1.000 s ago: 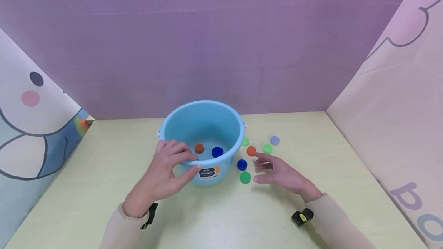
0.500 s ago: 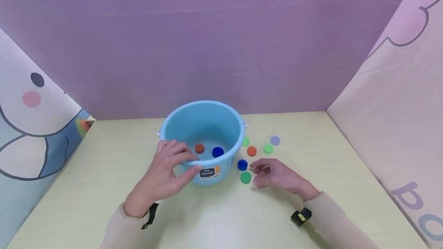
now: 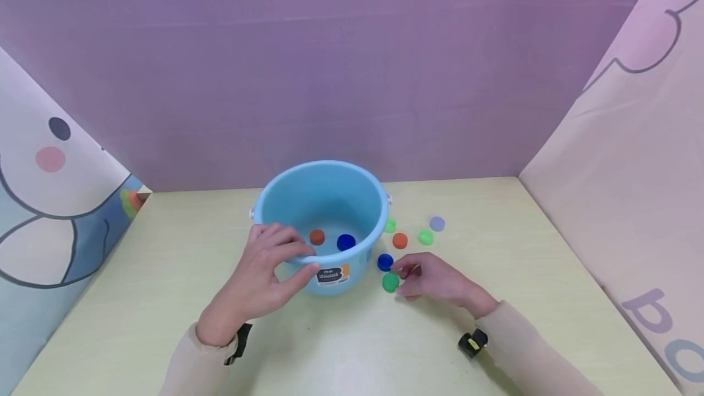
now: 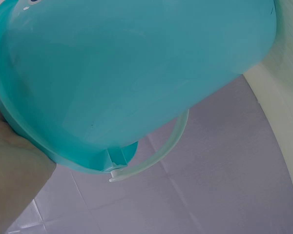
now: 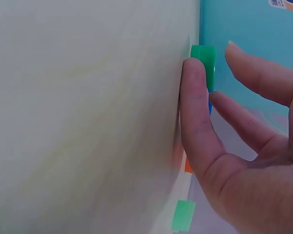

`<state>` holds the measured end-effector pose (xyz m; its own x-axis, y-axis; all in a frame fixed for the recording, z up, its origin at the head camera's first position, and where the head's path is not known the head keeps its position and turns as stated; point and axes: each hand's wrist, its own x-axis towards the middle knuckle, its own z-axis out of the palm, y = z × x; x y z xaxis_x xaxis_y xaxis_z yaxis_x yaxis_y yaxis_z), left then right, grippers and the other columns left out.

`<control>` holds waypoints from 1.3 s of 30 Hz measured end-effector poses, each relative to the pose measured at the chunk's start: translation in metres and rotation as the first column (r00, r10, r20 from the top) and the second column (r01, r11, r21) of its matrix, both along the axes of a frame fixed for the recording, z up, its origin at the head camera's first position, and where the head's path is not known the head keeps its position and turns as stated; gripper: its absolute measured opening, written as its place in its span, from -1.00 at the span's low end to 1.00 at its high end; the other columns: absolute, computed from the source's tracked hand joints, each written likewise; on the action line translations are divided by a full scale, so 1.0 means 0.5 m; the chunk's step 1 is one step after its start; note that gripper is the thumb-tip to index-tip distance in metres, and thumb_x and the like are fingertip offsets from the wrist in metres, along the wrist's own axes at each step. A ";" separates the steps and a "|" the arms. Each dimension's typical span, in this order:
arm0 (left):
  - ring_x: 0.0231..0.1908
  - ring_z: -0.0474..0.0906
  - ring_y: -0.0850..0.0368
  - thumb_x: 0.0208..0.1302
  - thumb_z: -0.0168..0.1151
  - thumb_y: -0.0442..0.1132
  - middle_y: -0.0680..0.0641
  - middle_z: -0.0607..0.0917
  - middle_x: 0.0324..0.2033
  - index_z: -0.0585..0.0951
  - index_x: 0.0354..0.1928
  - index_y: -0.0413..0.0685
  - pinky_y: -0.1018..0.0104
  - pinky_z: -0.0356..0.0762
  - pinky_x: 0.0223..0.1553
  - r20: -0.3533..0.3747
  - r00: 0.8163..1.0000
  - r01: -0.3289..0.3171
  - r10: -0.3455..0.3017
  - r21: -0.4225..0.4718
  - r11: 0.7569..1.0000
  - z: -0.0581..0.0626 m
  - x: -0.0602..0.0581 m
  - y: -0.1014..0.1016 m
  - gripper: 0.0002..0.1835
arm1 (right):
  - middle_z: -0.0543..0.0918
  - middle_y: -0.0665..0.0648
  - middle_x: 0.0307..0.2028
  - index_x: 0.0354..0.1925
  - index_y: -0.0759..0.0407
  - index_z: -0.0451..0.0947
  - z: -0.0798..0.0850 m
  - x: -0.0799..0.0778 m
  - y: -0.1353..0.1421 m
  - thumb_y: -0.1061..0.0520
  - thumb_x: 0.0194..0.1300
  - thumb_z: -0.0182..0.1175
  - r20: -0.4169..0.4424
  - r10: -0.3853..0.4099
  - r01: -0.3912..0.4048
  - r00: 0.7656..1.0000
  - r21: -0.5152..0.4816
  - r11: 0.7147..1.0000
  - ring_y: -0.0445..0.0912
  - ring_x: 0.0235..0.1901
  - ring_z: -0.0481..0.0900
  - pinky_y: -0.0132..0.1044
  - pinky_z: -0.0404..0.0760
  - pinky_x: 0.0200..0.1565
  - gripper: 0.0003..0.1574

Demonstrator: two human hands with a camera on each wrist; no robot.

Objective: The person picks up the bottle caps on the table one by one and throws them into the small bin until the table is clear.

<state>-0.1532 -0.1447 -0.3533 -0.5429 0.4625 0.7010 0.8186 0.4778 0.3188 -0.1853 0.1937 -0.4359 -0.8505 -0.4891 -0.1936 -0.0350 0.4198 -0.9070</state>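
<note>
A light blue bucket (image 3: 360, 267) stands upright on the table, its pale handle (image 4: 173, 141) hanging down in the left wrist view. My left hand (image 3: 264, 274) grips its near rim, fingers over the inside and thumb outside. Inside lie an orange bottle cap (image 3: 316, 237) and a dark blue one. My right hand (image 3: 434, 277) is low over the table beside a green bottle cap (image 3: 390, 282). In the right wrist view one digit overlaps the edge of the green cap (image 5: 205, 63), while the other fingers stand apart from it. Just behind that cap sits a blue cap (image 3: 385, 262).
Right of the bucket lie an orange cap (image 3: 399, 241), a light green cap (image 3: 426, 237), another light green cap (image 3: 390, 225) close to the bucket, and a pale violet cap (image 3: 437, 223). A purple backdrop (image 3: 330, 78) rises behind the table (image 3: 330, 347).
My right hand has drawn back from the orange cap and come nearer, then moved left to the green cap. The left hand and the bucket stay in place.
</note>
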 end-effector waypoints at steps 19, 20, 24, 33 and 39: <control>-0.17 0.50 0.16 0.43 0.22 0.13 0.19 0.66 -0.30 0.74 -0.30 0.12 0.00 0.19 -0.04 -0.002 1.000 0.004 -0.004 0.005 1.000 -0.004 0.000 0.001 -0.69 | 0.58 0.15 -0.37 0.03 0.30 0.64 -0.001 -0.006 -0.016 0.28 0.17 0.44 -0.043 0.032 -0.028 0.999 0.088 0.996 -0.05 -0.46 0.59 -0.23 0.60 -0.32 -0.58; -0.17 0.50 0.16 0.43 0.22 0.13 0.19 0.66 -0.30 0.74 -0.30 0.12 0.00 0.19 -0.04 -0.001 1.000 0.004 -0.004 0.007 1.000 -0.004 0.000 0.001 -0.69 | 0.57 0.14 -0.37 0.03 0.30 0.64 -0.002 -0.006 -0.016 0.28 0.17 0.44 -0.044 0.035 -0.031 0.998 0.089 0.996 -0.05 -0.46 0.59 -0.23 0.60 -0.32 -0.57; -0.17 0.50 0.16 0.43 0.23 0.12 0.19 0.66 -0.30 0.74 -0.30 0.12 -0.01 0.19 -0.03 0.000 1.000 0.003 -0.003 0.009 1.000 -0.003 0.000 0.001 -0.70 | 0.56 0.14 -0.37 0.04 0.29 0.64 -0.004 -0.009 -0.016 0.28 0.17 0.44 -0.048 0.042 -0.037 0.998 0.091 0.995 -0.06 -0.46 0.58 -0.24 0.60 -0.33 -0.56; -0.17 0.50 0.17 0.42 0.24 0.12 0.19 0.66 -0.30 0.74 -0.30 0.13 -0.01 0.20 -0.04 0.005 1.000 0.002 -0.002 0.007 1.000 -0.003 0.001 0.001 -0.71 | 0.63 0.12 -0.36 -0.03 0.24 0.65 0.005 -0.004 -0.014 0.22 0.22 0.43 -0.077 0.050 -0.042 0.996 0.095 0.995 -0.02 -0.43 0.62 -0.19 0.62 -0.27 -0.67; -0.18 0.51 0.17 0.42 0.25 0.11 0.19 0.65 -0.30 0.74 -0.30 0.13 -0.01 0.20 -0.04 -0.002 1.000 0.006 -0.006 0.008 1.000 -0.003 0.001 0.001 -0.73 | 0.66 0.06 -0.27 -0.02 0.17 0.66 0.006 -0.002 -0.009 0.17 0.25 0.43 -0.133 0.046 -0.032 0.990 0.099 0.995 -0.04 -0.29 0.60 -0.24 0.63 -0.20 -0.67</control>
